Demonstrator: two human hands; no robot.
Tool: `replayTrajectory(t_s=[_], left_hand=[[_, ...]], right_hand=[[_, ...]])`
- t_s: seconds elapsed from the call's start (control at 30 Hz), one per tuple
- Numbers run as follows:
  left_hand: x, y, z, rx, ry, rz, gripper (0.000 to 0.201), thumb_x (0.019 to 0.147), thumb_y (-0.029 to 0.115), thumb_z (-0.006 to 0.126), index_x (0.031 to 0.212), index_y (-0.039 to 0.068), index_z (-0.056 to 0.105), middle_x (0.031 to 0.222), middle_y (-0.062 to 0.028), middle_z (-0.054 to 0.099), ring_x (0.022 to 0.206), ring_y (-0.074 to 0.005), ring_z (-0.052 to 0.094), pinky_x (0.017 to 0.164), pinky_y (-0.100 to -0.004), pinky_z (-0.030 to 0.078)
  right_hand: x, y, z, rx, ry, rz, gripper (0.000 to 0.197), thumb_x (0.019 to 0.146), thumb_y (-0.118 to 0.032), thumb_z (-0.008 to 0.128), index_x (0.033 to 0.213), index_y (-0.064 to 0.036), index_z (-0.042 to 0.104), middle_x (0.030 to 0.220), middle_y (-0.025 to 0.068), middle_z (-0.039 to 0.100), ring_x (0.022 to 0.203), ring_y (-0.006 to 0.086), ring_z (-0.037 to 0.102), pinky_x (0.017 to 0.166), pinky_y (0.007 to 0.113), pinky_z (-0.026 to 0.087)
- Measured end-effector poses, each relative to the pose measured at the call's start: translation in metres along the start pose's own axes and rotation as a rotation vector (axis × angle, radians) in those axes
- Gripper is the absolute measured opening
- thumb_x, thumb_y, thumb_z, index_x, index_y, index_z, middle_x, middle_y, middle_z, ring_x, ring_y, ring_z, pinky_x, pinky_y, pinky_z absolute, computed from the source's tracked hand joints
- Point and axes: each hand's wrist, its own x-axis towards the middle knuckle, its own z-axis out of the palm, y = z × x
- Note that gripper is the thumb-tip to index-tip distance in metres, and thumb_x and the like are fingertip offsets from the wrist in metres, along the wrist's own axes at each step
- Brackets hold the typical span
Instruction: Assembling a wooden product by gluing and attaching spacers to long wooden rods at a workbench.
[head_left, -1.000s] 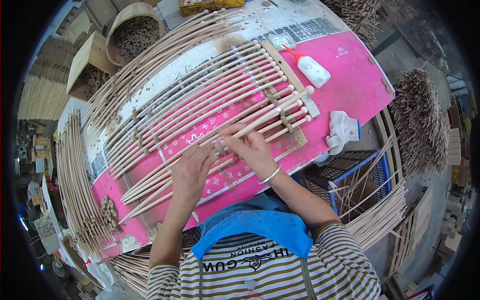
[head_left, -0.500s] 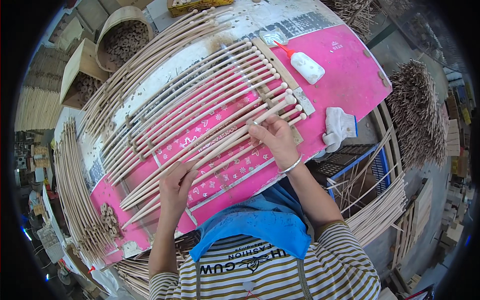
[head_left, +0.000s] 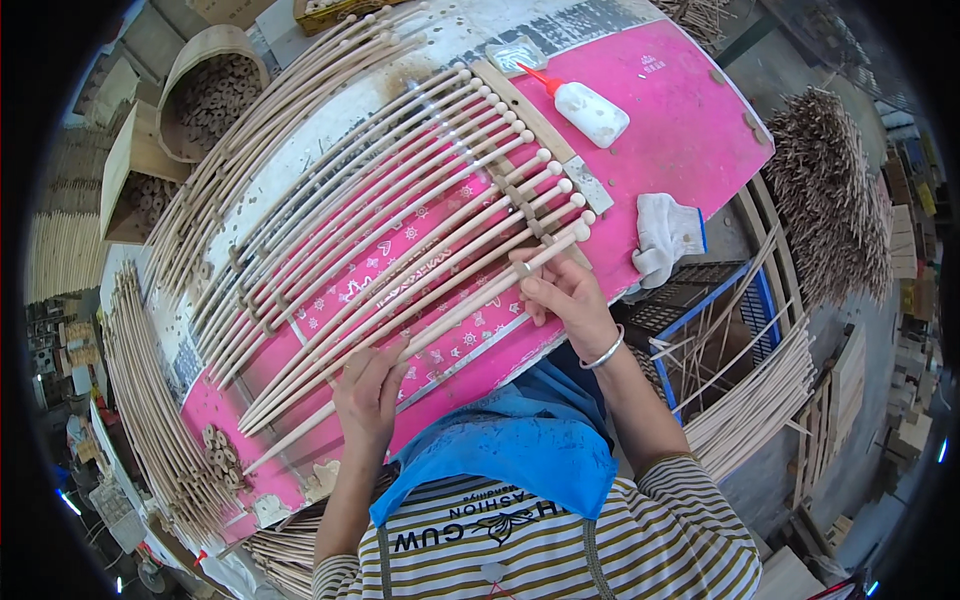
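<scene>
My left hand (head_left: 370,395) pinches the middle of a long pale wooden stick (head_left: 460,317) with a round ball on its far right end. Close to that ball, my right hand (head_left: 562,295) has its thumb and fingers closed on the same stick; a metal bracelet circles that wrist. The held stick slants along the near side of a row of similar ball-ended sticks (head_left: 350,200) on a pink-topped table (head_left: 690,120). Small brown pieces sit on or between several sticks. The balls of the far sticks line up by a wooden strip (head_left: 530,110).
A white bottle (head_left: 592,114) with a red nozzle lies beyond the row, and a white glove (head_left: 665,240) sits at the right edge. Brown rings (head_left: 222,452) are heaped at left. A round tub (head_left: 215,95) and wooden box (head_left: 145,190) hold more. A blue-rimmed crate (head_left: 765,330) stands at right.
Both hands have brought the held stick toward me, from above the other sticks to the near side of the row. The whole view has shifted slightly.
</scene>
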Motion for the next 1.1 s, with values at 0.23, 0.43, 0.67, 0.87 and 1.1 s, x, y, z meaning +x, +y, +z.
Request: replayTrajectory(t_s=[0.23,0.43,0.67,0.87,1.1], left_hand=[[-0.008,0.011,0.031,0.041,0.044,0.077,0.031,0.090,0.002,0.075,0.120,0.005,0.077,0.097,-0.0112,0.068,0.090,-0.0279,0.068,0.077,-0.0389,0.056],[-0.008,0.010,0.054,0.027,0.069,0.089,0.030,0.090,0.003,0.075,0.119,0.007,0.077,0.103,-0.0099,0.066,0.089,-0.0274,0.067,0.075,-0.0380,0.055],[-0.001,0.008,0.062,0.096,0.074,0.159,0.032,0.088,0.002,0.076,0.119,0.009,0.077,0.100,-0.0086,0.066,0.088,-0.0257,0.064,0.073,-0.0380,0.051],[0.001,0.007,0.066,0.123,0.064,0.184,0.034,0.087,0.000,0.075,0.120,0.009,0.077,0.100,-0.0085,0.066,0.088,-0.0264,0.062,0.075,-0.0388,0.051],[0.001,0.008,0.066,0.117,0.061,0.172,0.036,0.085,-0.002,0.074,0.120,0.008,0.077,0.098,-0.0092,0.065,0.088,-0.0273,0.063,0.075,-0.0393,0.052]], right_hand=[[-0.013,0.010,-0.023,-0.209,0.222,-0.006,0.025,0.095,-0.023,0.082,0.098,-0.0007,0.072,0.072,-0.0021,0.065,0.062,0.0054,0.057,0.056,0.023,0.044],[-0.008,0.014,-0.032,-0.764,0.453,-0.321,0.030,0.086,-0.027,0.088,0.085,-0.0026,0.070,0.065,0.0052,0.065,0.057,0.0115,0.061,0.054,0.029,0.046],[-0.011,0.012,-0.029,-0.915,0.564,-0.431,0.027,0.083,-0.024,0.088,0.088,-0.0051,0.070,0.072,0.0060,0.066,0.059,0.0158,0.064,0.054,0.030,0.049],[-0.008,0.020,-0.033,-0.949,0.553,-0.543,0.022,0.085,-0.019,0.086,0.088,-0.0050,0.070,0.076,0.0071,0.067,0.064,0.0184,0.067,0.057,0.031,0.051],[-0.004,0.025,-0.035,-0.942,0.574,-0.606,0.019,0.084,-0.016,0.085,0.086,-0.0038,0.071,0.076,0.0086,0.067,0.067,0.0218,0.068,0.059,0.033,0.052]])
